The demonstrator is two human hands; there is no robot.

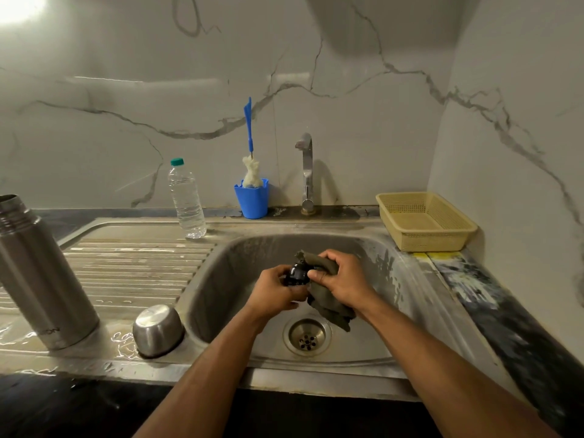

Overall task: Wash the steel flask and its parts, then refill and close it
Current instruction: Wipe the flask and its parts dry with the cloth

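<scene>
Only the letters "ON" can be read, low on the steel flask [41, 273].

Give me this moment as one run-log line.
step: scrubbing stopper over sink | left hand: holds stopper | right hand: grips cloth | flask: open, on drainboard | cup: upside down | tap: off

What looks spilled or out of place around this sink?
Water is pooled on the drainboard around the steel flask and the upturned steel cup. The countertop right of the sink looks worn and streaked.
</scene>
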